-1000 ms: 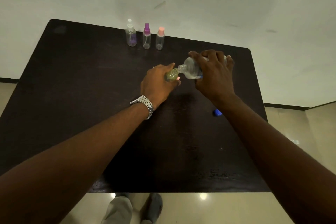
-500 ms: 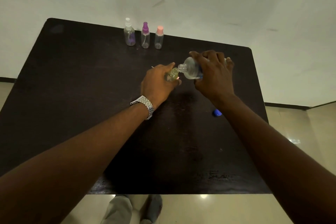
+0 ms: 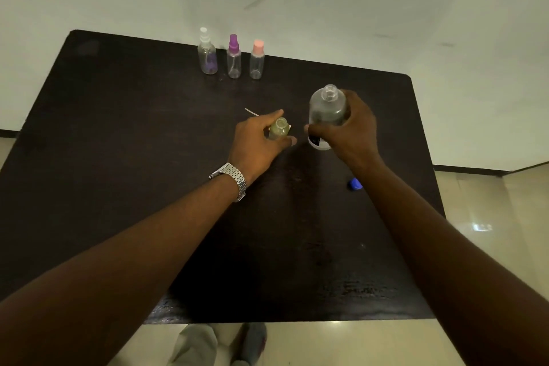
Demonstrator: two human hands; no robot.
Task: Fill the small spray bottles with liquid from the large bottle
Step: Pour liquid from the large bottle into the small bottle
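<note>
At the table's (image 3: 118, 128) far edge stand three capped spray bottles (image 3: 233, 56). Nearer, the left hand (image 3: 255, 140) wraps the open small bottle (image 3: 278, 128), upright. Just to its right, the right hand (image 3: 350, 128) grips the large bottle (image 3: 326, 110), upright, mouth up. The blue cap (image 3: 354, 184) lies near right.

I have a single view, from the head camera, looking forward and steeply down from above the near edge of the bench (image 3: 124, 157). Both forearms reach away from the lens; the left hand (image 3: 257, 142) and right hand (image 3: 352, 128) sit mid-frame, with wall beyond them and floor nearer me.
</note>
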